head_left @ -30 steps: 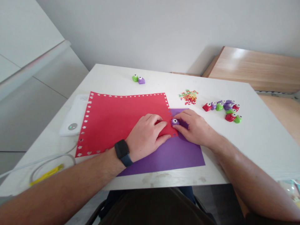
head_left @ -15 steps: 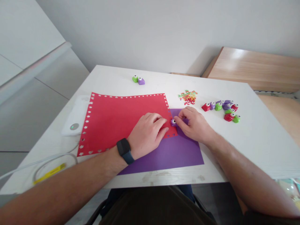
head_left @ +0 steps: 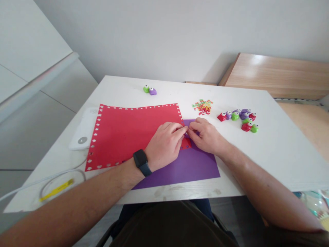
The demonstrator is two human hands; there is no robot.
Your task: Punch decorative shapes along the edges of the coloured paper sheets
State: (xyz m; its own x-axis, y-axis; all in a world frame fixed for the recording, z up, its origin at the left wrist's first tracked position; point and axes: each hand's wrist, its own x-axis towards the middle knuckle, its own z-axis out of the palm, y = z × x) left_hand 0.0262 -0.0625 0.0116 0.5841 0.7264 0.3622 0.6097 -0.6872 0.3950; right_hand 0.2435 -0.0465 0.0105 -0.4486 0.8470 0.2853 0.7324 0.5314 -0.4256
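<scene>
A red sheet of paper (head_left: 128,130) has small shaped holes punched along its edges and overlaps a purple sheet (head_left: 177,171). At the red sheet's right edge sits a small purple craft punch (head_left: 187,136), mostly covered by fingers. My right hand (head_left: 205,135) grips it from the right with thumb and fingers. My left hand (head_left: 166,144), a dark watch on its wrist, lies over the red paper with its fingers bunched and their tips on the punch.
Punched-out paper bits (head_left: 203,107) lie in a heap behind my right hand. Several red, green and purple punches (head_left: 239,117) stand at the right, with a green and a purple one (head_left: 149,90) at the back. A white device (head_left: 83,132) and a yellow-tagged cable (head_left: 58,189) are at the left.
My left fingertips have moved right, from the red paper onto the purple punch. My right hand has stayed at the punch. The view has shifted slightly.
</scene>
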